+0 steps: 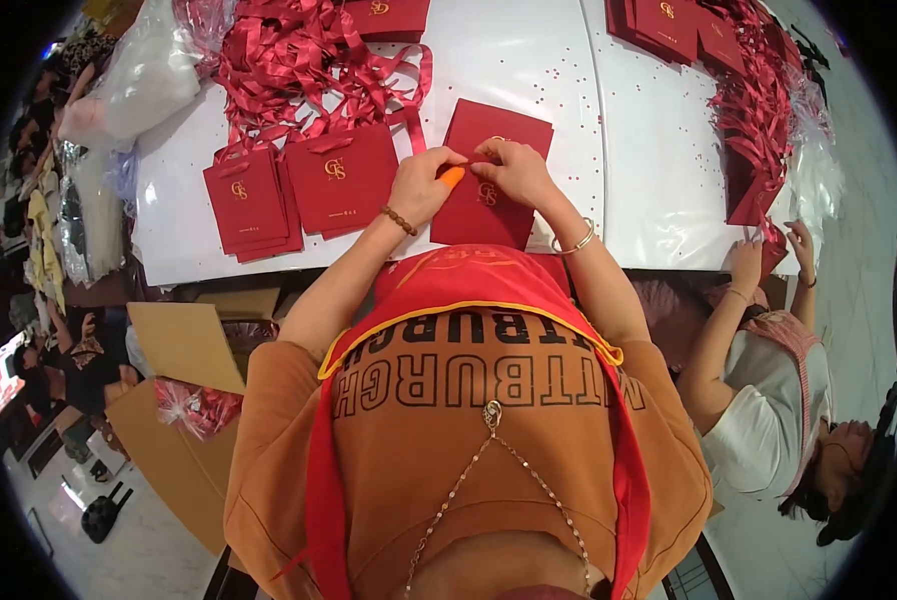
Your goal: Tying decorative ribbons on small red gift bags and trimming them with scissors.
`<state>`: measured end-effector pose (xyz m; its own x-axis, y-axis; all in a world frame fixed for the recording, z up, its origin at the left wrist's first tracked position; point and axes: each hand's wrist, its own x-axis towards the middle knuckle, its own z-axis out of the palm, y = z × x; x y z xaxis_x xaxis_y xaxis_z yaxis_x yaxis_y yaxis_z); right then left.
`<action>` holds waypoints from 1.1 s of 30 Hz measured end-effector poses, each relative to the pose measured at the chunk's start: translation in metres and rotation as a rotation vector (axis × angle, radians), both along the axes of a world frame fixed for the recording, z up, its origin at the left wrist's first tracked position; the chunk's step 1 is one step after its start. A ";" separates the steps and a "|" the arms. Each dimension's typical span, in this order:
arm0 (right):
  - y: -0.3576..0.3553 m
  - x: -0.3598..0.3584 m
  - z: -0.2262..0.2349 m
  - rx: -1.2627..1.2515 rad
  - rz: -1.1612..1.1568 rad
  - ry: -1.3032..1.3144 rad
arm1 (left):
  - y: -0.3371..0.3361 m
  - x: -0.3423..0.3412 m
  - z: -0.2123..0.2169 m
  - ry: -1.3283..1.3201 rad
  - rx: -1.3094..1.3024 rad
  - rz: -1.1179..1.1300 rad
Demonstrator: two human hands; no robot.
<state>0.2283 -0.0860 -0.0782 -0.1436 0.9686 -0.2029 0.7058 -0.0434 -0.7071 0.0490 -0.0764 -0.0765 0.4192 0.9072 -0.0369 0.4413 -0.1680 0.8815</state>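
A red paper gift bag (481, 226) with gold print lies flat on the white table before me, over a second red bag (528, 130) that shows beyond it. My left hand (426, 187), with an orange cover on one fingertip, pinches at the upper edge of the nearer bag. Close beside it, my right hand (515, 172) is also closed there, thumb and fingers together. Whether a bit of ribbon lies between the fingertips is too small to tell. To the left are stacks of finished-looking red bags (343, 185) with ribbon handles.
A heap of red ribbon (288, 70) lies at the far left, beside clear plastic wrapping (148, 75). More bags (668, 28) and ribbons are at the far right. A co-worker's hands (746, 268) work at the right table edge. An open cardboard box (183, 345) stands below the table's left.
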 end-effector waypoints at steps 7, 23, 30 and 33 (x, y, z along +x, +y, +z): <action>0.002 0.014 -0.007 -0.132 -0.085 0.068 | -0.002 -0.006 -0.010 -0.521 -0.472 0.101; 0.007 0.022 -0.007 -0.214 0.020 0.131 | 0.002 0.028 -0.006 -0.087 -0.338 0.177; 0.001 0.021 -0.012 -0.093 -0.008 0.150 | -0.002 0.034 -0.002 0.104 -0.069 0.156; 0.001 0.019 -0.005 -0.231 -0.017 0.127 | -0.003 0.033 0.001 0.148 0.007 0.130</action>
